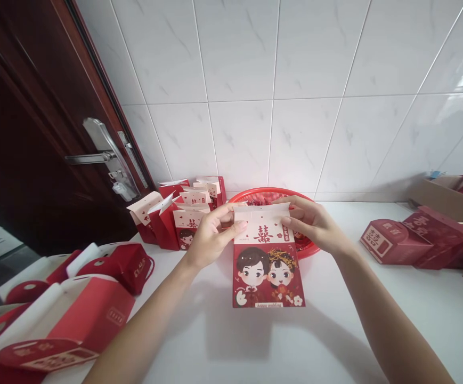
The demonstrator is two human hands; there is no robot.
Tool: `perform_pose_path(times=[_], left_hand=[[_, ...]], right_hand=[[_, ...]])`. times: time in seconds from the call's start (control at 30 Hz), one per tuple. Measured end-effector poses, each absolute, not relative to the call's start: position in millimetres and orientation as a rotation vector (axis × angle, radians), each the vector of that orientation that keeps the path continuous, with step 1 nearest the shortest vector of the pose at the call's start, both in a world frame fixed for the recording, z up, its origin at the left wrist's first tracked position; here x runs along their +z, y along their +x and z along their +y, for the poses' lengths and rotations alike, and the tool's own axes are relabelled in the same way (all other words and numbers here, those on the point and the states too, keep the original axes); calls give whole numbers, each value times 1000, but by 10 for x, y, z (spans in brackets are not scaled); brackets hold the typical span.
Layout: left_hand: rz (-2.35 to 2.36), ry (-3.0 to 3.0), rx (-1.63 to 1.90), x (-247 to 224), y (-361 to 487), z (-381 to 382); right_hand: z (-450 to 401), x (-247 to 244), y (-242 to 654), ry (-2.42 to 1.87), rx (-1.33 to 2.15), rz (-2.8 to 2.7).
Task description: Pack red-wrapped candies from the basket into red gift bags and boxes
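Observation:
A red and cream wedding gift bag [267, 266], printed with a cartoon couple, hangs above the white table between my two hands. My left hand [217, 232] pinches its upper left edge, thumb on the front. At the upper right edge, my right hand [311, 221] grips it the same way, with the fingers behind the paper. Behind the bag stands a red plastic basket [315, 250] holding small red items, which the bag and my hands partly cover.
Several similar upright bags [165, 221] stand by the wall on the left. Open red boxes [91, 306] fill the near left. On the right lie more red boxes [395, 240] beside a cardboard box [439, 194]. A dark door [35, 133] with a metal handle is at left.

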State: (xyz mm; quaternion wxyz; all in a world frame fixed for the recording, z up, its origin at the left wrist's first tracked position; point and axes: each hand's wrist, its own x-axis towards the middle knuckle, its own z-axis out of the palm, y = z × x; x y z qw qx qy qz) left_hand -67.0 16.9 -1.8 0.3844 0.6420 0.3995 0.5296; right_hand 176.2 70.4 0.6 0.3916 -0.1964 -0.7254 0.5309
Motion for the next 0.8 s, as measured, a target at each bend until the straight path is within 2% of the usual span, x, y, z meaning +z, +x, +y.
perform_pose_path(times=[0.33,0.8], left_hand=[[1133,1742,1465,-48,-630,159],[1181,1900,1420,-53,-617,88]], right_hand=[[719,40,1788,-474,1150,-1905],[713,44,1788,-676,1173,-1873]])
